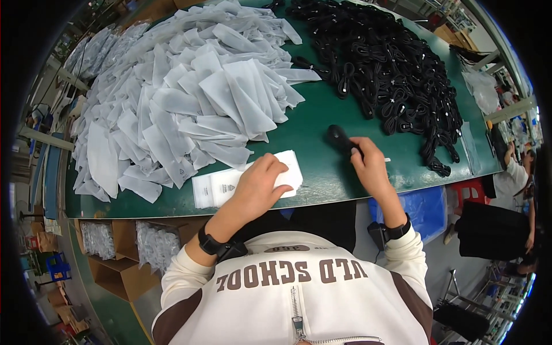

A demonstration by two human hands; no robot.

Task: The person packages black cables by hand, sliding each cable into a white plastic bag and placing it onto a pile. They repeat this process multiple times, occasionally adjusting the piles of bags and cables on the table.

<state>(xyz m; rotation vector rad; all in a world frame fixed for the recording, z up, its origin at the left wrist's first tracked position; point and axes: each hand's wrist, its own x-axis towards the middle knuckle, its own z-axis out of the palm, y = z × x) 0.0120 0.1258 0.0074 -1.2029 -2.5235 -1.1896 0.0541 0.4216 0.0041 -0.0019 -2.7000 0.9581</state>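
Note:
My left hand (261, 183) rests on a small stack of flat white translucent bags (217, 187) near the table's front edge. Its fingers are bent, with thumb and forefinger apart on the topmost bag. To the right, my right hand (370, 164) is closed around one end of a coiled black cable (338, 137), slightly blurred. The cable's far end points up and left, over the green tabletop. A small pale piece (387, 160) shows beside the right hand; what it is I cannot make out.
A large heap of frosted bags (167, 109) covers the table's left side. Many coiled black cables (397, 75) lie at the far right. Cardboard boxes (121, 276) stand below left, a blue-lined bin (422, 210) and a red stool (468, 192) below right. Another person (509, 218) is at the right.

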